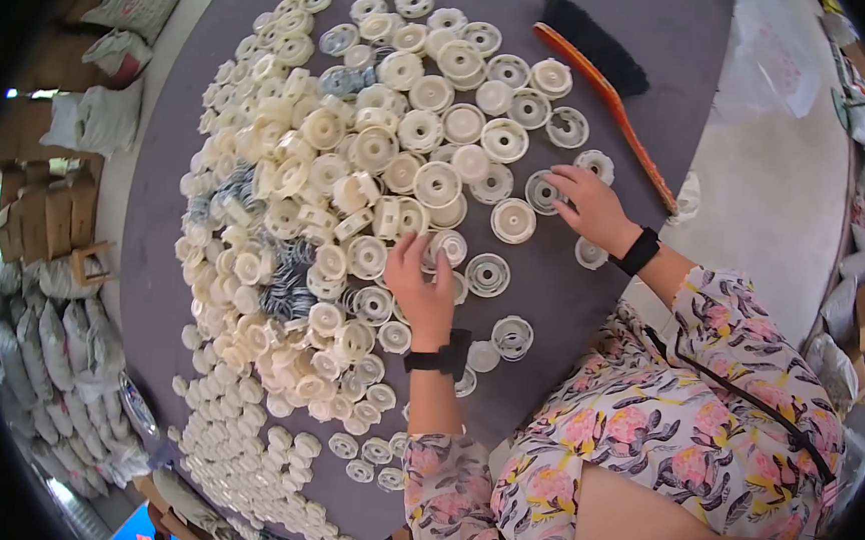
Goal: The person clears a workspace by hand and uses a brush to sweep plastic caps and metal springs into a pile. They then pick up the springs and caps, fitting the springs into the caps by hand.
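A large heap of cream plastic round parts (437, 184), like flanged discs or spool ends, covers much of the dark grey table (654, 115). My left hand (419, 287) is at the heap's near edge, its fingers apart and its thumb against a whitish disc (447, 245). Farther right, my right hand (593, 209) has its fingertips and thumb around the edge of a translucent ringed disc (541, 191) lying on the table. Between the hands sit a cream flanged disc (512, 220) and a clearer one (487, 275).
A black-bristled brush (605, 96) with an orange handle lies at the table's far right. Grey thin parts (289, 280) are mixed into the heap. Smaller cream pieces (249, 458) spread at the lower left. Sacks (55, 354) and boxes (50, 213) stand beyond the left edge.
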Available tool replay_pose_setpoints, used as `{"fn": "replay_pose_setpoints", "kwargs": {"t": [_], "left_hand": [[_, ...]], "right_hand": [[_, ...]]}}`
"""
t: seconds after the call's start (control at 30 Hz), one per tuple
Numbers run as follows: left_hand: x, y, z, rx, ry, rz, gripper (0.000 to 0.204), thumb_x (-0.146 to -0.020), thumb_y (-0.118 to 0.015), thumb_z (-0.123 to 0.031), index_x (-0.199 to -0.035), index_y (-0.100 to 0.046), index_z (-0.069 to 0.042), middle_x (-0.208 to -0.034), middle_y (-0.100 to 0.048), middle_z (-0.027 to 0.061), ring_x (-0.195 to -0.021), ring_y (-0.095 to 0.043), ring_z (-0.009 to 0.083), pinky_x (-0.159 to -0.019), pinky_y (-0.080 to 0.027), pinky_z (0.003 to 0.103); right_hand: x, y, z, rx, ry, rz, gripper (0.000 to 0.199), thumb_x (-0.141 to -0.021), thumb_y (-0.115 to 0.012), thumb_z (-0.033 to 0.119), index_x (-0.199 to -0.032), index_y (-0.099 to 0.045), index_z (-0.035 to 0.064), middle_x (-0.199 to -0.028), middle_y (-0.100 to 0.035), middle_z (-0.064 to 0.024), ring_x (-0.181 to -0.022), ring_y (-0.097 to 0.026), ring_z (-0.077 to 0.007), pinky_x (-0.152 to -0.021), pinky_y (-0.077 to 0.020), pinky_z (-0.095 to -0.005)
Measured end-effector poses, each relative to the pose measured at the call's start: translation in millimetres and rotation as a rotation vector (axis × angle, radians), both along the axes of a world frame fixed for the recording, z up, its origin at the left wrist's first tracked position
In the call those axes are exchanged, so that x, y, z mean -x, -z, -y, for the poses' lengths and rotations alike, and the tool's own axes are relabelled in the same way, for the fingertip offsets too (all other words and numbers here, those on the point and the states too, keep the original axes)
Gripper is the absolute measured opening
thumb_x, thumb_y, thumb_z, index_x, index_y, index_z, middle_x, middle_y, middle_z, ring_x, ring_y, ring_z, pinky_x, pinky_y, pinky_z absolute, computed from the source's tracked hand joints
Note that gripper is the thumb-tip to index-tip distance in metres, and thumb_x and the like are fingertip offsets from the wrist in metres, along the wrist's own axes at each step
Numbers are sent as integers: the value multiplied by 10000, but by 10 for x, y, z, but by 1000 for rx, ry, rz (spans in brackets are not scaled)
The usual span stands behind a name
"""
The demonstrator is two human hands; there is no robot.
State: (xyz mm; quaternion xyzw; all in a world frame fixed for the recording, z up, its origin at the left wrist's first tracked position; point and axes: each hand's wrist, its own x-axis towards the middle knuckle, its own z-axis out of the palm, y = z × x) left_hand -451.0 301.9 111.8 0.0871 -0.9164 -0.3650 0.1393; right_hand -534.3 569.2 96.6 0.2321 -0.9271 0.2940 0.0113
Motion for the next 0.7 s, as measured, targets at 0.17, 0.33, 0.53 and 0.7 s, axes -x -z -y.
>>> {"fn": "replay_pose_setpoints", "kwargs": {"t": [0.17, 0.33, 0.53, 0.7], "left_hand": [[53, 40, 908, 147, -189, -79, 266, -792, -632, -100, -1042, -604, -14, -1093, -575, 169, -1041, -519, 339, -913, -381, 425], [143, 153, 1769, 380, -493, 236, 377, -794, -622, -183, -1081, -573, 56, -1064, -570, 241, -1053, -515, 383, -915, -399, 442], [340, 266, 1792, 307, -329, 291, 534, -725, -633, -210, -1172, -509, 56, -1107, -512, 264, -1053, -492, 391, -928, -401, 414], [265, 344, 1984, 57, -319, 348, 498, -683, -666, -187, -1107, -536, 38, -1024, -559, 227, -970, -533, 377, -879, -429, 391]], "right_hand": [[-259, -32, 135, -40, -219, 251, 304, -763, -633, 121, -1065, -619, 82, -1107, -581, -75, -963, -557, -270, -829, -471, -377], [-412, -114, 270, 79, -114, 215, 297, -782, -613, 118, -1076, -611, 75, -1119, -575, -98, -997, -552, -282, -859, -460, -382], [-508, -158, 442, 175, -86, 231, 290, -773, -614, 86, -1063, -608, 67, -1116, -574, -105, -1014, -550, -287, -877, -452, -383], [-671, -275, 685, 273, -102, 197, 268, -781, -609, 65, -1049, -614, 73, -1092, -577, -101, -1000, -560, -282, -858, -462, -376]]}}
